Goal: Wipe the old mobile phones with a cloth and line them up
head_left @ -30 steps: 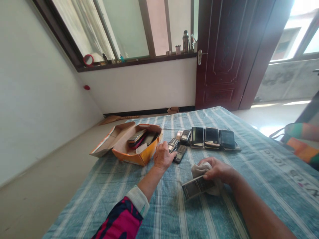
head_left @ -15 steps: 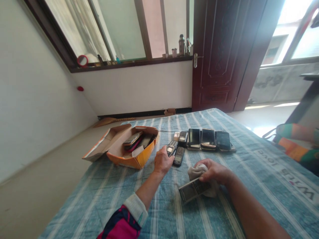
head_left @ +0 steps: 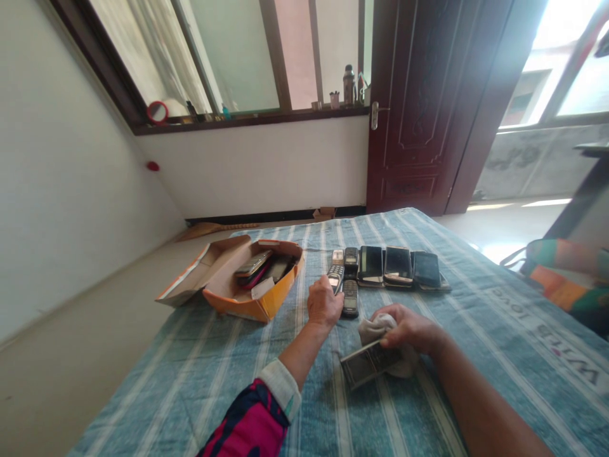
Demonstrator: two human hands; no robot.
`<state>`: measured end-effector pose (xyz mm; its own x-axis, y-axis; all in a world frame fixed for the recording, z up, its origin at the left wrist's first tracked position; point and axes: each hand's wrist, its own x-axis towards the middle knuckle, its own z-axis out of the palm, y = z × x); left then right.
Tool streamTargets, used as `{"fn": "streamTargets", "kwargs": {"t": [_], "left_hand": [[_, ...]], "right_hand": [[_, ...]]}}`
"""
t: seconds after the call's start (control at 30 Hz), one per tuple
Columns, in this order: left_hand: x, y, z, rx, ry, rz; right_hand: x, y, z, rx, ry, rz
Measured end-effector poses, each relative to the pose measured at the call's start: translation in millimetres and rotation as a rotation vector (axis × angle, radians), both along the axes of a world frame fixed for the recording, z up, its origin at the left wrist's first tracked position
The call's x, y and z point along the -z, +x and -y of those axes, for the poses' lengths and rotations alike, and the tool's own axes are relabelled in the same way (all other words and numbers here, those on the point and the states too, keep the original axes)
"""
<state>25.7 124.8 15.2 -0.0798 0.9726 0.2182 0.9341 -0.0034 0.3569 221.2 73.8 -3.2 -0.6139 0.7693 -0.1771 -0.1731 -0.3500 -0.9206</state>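
Note:
My left hand is closed around the lower end of a keypad phone, whose keys face up. Right beside it lies a dark keypad phone, and behind are a small dark phone and a pale one. Between the fingers of my right hand are a larger grey-black phone, tilted over the bed, and a bunched whitish cloth. Dark-screened phones lie in a row farther back, some stacked on others.
An open orange cardboard box holding several phones stands to the left, its lid folded back. Everything rests on a blue striped bedspread. A colourful bag is at the right, and a brown door stands beyond.
My left hand has moved right with its keypad phone, closer to the row. The dark keypad phone beside it has shifted slightly right. My right hand has stayed nearly still.

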Motion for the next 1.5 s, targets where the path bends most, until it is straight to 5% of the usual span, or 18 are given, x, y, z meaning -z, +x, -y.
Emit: {"fn": "streamTargets", "kwargs": {"t": [0.17, 0.43, 1.5], "left_hand": [[-2.5, -2, 2, 0.023, -0.038, 0.016], [9.6, -11, 17, 0.238, 0.005, 0.157], [5.6, -3, -13, 0.209, -0.001, 0.199]], "right_hand": [[1.3, 0, 0, 0.011, -0.004, 0.003], [2.1, 0, 0, -0.002, 0.011, 0.014], [0.9, 0, 0, 0.065, 0.032, -0.016]]}}
